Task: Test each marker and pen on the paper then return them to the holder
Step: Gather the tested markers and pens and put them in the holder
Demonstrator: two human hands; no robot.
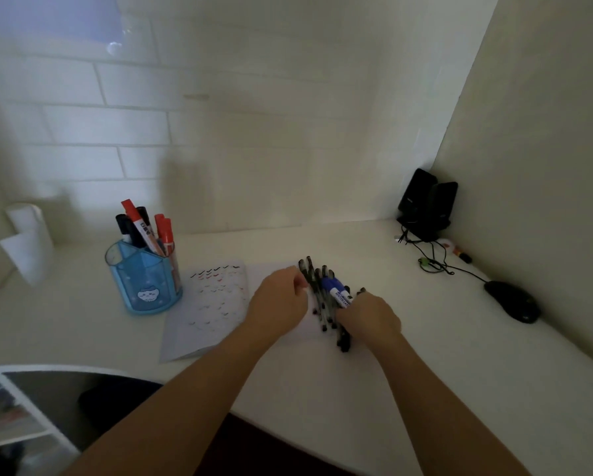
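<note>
Pens (314, 286) and a blue marker (338, 291) lay bunched on the paper (212, 314), long axes running near to far. Right hand (370, 314) covered the bunch's near right end, fingers curled over it. Left hand (279, 298) touched its left side, fingers bent, grip unclear. Holder (144, 276) stood well left.

The left hand (278, 297) and the right hand (369, 314) hide their own fingers, so their grip on the pens (317, 290) cannot be judged. The right hand also covers the lower part of the blue marker (338, 290), and its label is too small to read. The shelf (10, 417) at lower left is blurred and cut by the edge.
</note>
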